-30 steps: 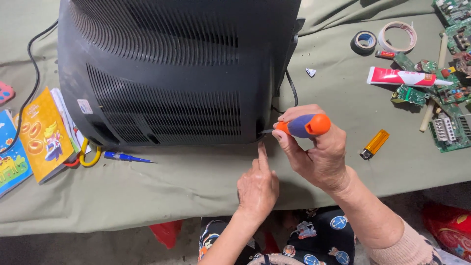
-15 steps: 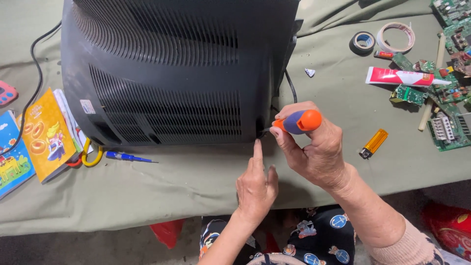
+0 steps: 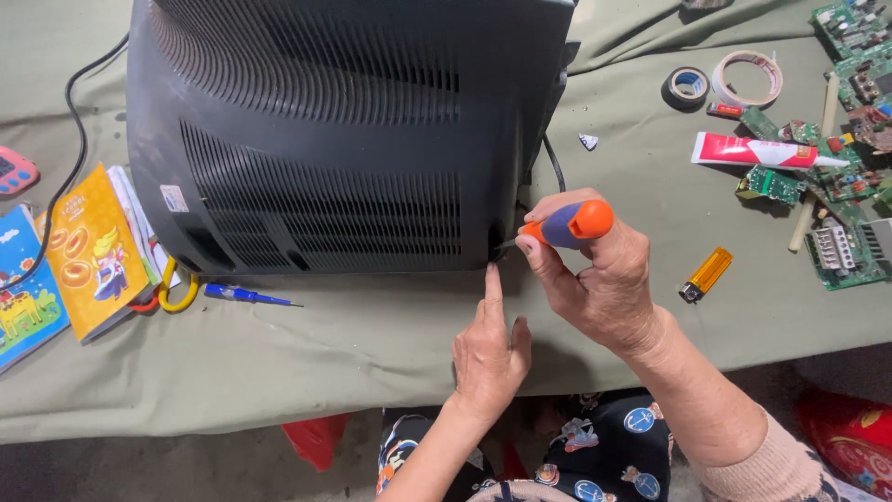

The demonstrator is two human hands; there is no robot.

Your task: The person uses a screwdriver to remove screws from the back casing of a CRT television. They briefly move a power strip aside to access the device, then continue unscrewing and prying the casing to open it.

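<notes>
While the right hand [image 3: 604, 279] is clenched round the orange and blue handle of a screwdriver [image 3: 567, 224], its tip sits in a recess at the near right corner of the black television casing [image 3: 344, 139], which rests on the cloth-covered bench [image 3: 372, 335]. Just below, the left hand [image 3: 488, 349] grasps nothing, its forefinger stretched up to that corner. That slim, stiff, light tool looks best gripped at its ribbed handle; the bulky casing seems heavy, its slotted plastic brittle. An orange lighter [image 3: 704, 274] lies to the right
</notes>
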